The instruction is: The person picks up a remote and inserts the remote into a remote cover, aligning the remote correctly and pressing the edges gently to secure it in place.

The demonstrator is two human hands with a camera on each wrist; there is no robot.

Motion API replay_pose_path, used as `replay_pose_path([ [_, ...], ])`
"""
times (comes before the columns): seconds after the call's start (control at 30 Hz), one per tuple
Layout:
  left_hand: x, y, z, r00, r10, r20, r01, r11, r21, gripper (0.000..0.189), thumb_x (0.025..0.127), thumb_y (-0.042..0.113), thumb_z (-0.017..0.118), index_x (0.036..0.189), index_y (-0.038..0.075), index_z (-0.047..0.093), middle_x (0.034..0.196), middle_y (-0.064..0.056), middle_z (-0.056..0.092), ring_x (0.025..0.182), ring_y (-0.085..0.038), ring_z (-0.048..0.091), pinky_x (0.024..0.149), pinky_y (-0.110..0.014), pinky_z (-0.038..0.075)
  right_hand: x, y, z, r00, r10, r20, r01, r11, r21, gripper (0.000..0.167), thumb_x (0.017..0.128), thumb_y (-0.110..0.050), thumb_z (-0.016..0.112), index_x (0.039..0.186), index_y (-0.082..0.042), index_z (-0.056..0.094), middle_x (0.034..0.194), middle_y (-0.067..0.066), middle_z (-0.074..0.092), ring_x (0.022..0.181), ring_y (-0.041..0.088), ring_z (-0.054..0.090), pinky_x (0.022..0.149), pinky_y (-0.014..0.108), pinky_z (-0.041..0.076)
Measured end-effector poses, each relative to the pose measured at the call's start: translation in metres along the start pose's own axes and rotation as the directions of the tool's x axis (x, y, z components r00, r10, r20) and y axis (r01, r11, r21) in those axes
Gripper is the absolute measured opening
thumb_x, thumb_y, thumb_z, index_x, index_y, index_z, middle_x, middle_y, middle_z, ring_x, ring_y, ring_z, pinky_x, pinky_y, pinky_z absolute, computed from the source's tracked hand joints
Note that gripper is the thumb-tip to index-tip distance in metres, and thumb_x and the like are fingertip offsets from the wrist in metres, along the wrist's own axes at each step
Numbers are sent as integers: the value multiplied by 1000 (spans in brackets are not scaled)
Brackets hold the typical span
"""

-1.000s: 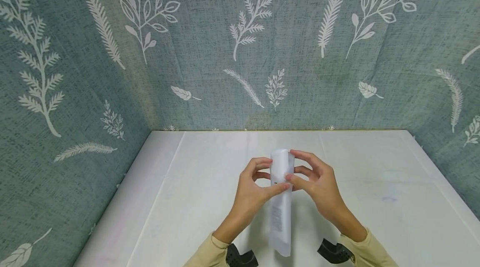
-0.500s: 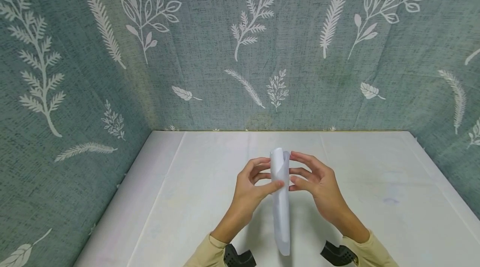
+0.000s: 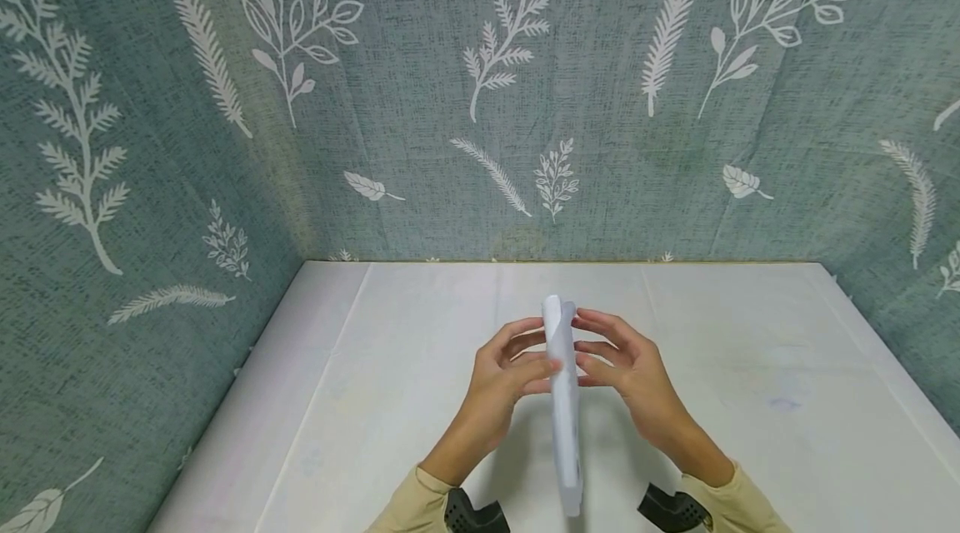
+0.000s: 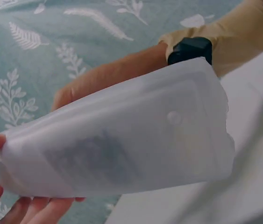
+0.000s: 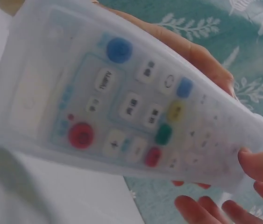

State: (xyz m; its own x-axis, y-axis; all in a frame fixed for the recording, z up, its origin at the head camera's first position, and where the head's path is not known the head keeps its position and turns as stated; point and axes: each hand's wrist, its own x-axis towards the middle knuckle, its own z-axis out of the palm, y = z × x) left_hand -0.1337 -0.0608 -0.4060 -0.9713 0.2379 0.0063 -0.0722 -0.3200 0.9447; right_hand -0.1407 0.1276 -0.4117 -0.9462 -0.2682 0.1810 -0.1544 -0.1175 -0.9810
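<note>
A TV remote control [image 5: 122,102] in a cloudy, see-through cover is held above the table, its long edge up in the head view. Its colored buttons face the right wrist camera, while its back [image 4: 117,130], with a dark blurred label, faces the left wrist camera. My left hand [image 3: 495,391] pinches the remote near its far end, thumb on the near face and fingers under the lower edge. On the other side, my right hand [image 3: 641,375] has its thumb [image 5: 262,165] touching the cover, with the fingers loosely bent and spread beside it.
A white-covered table [image 3: 390,400] lies under the hands. Green-blue cloth [image 3: 420,83] with white leaf prints hangs behind and at the sides. Black camera mounts [image 3: 671,508] sit on both wrists, near the remote's lower end.
The remote has turned from showing its broad labelled back to standing edge-up. My right thumb has slipped off its top onto the right side, and the left thumb stays on it.
</note>
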Motion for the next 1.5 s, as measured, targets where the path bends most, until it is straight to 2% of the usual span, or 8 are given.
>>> replay_pose_path([
  [0.23, 1, -1, 0, 999, -30, -17, 29, 998, -55, 48, 83, 6, 66, 129, 2, 53, 121, -18, 57, 96, -26, 64, 66, -33, 59, 2, 3, 2, 995, 102, 3, -102, 993, 56, 58, 92, -8, 60, 143, -10, 33, 139, 19, 41, 102, 23, 63, 71, 47, 57],
  [0.37, 0, -3, 1, 999, -28, -29, 26, 997, -75, 40, 84, 4, 64, 123, -4, 57, 113, -16, 61, 93, -23, 62, 60, -29, 58, 4, 4, 2, 993, 119, -23, -117, 991, 70, 63, 91, -7, 62, 144, -16, 30, 136, 16, 44, 99, 24, 62, 70, 48, 57],
  [0.47, 0, -4, 0, 999, -12, -45, 9, 999, -50, 33, 86, 5, 65, 117, -6, 61, 107, -14, 63, 91, -22, 62, 60, -29, 57, 6, 6, 1, 994, 103, -34, -100, 992, 72, 64, 90, -5, 63, 144, -18, 31, 132, 13, 48, 98, 25, 60, 70, 48, 57],
  [0.67, -2, -3, -7, 996, 65, -63, -59, 994, 87, 30, 86, 9, 69, 114, -2, 65, 108, -15, 63, 93, -24, 63, 71, -35, 58, 5, 6, -1, 999, 28, -29, -28, 1000, 13, 63, 88, -2, 64, 144, -13, 35, 130, 12, 49, 90, 28, 64, 64, 45, 58],
  [0.83, 0, -3, -11, 994, 100, -45, -94, 987, 130, 29, 86, 12, 70, 112, -1, 66, 104, -15, 63, 88, -24, 62, 66, -35, 59, 4, 4, -1, 1000, 1, 10, 0, 999, -53, 60, 88, -3, 64, 142, -11, 40, 138, 14, 43, 81, 28, 65, 58, 41, 58],
  [0.97, -1, -4, -10, 994, 104, -39, -99, 987, 130, 24, 85, 10, 71, 104, -5, 67, 97, -14, 64, 84, -23, 63, 62, -38, 59, 3, 4, -2, 999, -34, 39, 38, 993, -115, 58, 87, -3, 65, 140, -10, 43, 140, 14, 43, 80, 29, 65, 54, 39, 57],
  [1.17, -3, 0, -9, 991, 105, -82, -96, 990, 102, 21, 83, 5, 71, 96, -11, 65, 90, -13, 64, 82, -23, 62, 58, -44, 58, 4, 2, -3, 992, -87, 95, 101, 983, -154, 57, 84, 2, 67, 136, -9, 47, 133, 15, 47, 85, 29, 64, 51, 40, 57],
  [1.5, -4, 3, -4, 987, 124, -105, -110, 986, 123, 14, 83, 5, 71, 91, -6, 68, 86, -13, 63, 78, -22, 61, 54, -41, 58, 2, -8, -1, 987, -67, 149, 86, 989, -122, 60, 82, 3, 69, 136, -7, 46, 127, 17, 46, 88, 34, 61, 57, 42, 58],
])
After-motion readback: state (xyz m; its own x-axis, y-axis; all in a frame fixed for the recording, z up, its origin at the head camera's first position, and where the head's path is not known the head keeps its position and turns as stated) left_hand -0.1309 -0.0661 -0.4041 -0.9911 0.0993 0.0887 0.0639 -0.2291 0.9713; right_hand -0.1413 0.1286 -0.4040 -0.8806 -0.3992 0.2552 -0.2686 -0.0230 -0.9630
